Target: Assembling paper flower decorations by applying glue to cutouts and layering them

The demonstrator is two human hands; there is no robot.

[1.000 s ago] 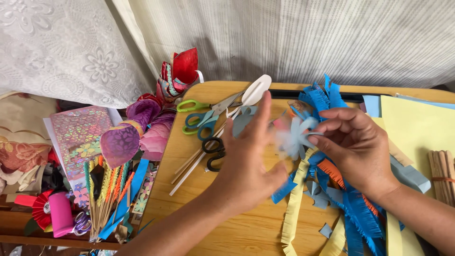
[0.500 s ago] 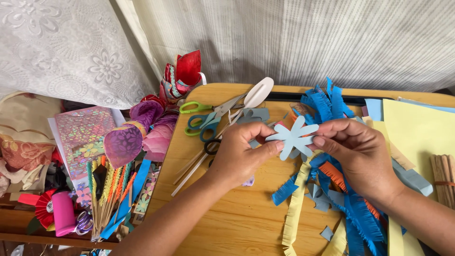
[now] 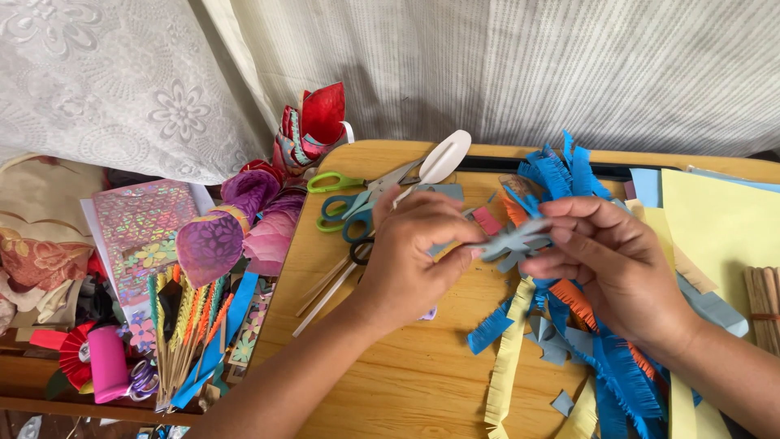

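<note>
Both hands pinched a pale blue cut paper shape [image 3: 513,241] above the wooden table [image 3: 390,382]: left hand [image 3: 410,260] at one edge, right hand [image 3: 609,260] opposite. It looked already cut out, with fringed paper strips [image 3: 508,366] lying loose beneath, apparently unassembled.

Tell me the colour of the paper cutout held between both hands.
Pale grey-blue cutout, seen in the head view.

Single head view, looking steeply down, close over wooden table [image 3: 390,382].

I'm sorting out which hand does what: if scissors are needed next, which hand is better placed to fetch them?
Probably the left hand: the scissors lie just beside it, while the right hand is farther off.
</note>
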